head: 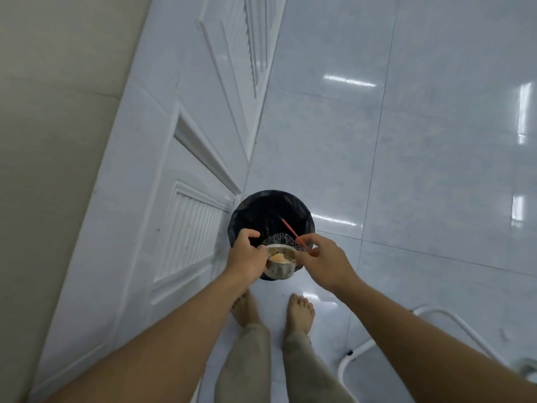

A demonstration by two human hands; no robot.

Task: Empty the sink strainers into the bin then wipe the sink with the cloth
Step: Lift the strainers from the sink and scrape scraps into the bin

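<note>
Fingers [259, 248] of the left hand [247, 258] clamp a metal strainer [280, 270] over a black bin [257, 206].
Right hand [325, 263] fingers pinch a thin red stick [290, 229], low centre of frame.

The silvery round metal strainer [280, 270] is dotted with small dark holes; the scraps [277, 257] are yellow-orange. Round bin [270, 207]: black. Thin stick [291, 230]: red. Glossy floor tiles [436, 141]: faintly mottled grey-white. Panelled door [180, 175]: white. Trousers [247, 362]: khaki.
</note>
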